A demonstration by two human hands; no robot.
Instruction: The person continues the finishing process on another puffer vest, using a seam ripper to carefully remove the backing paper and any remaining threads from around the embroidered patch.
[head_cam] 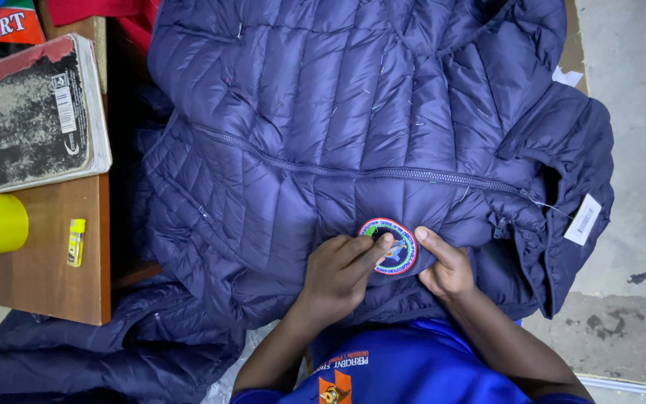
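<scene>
- Round patch (pixel 389 246) sits on near chest of navy quilted jacket (pixel 353 142), below the zipper.
- Patch edge is pinched by left hand (pixel 342 271); right hand (pixel 446 265) grip presses alongside.
- Judged thin, flexible, light; best held by its rim.
- Jacket soft, slippery.
- Worn book (pixel 31 112) on tabletop (pixel 46 277), far left.

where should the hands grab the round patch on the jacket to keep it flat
Pinch the round patch at its rim, one hand per side, as the left hand and right hand sit now, coming from the near lower edge. It lies flat on the puffy navy jacket, so only the edge offers grip.
</scene>
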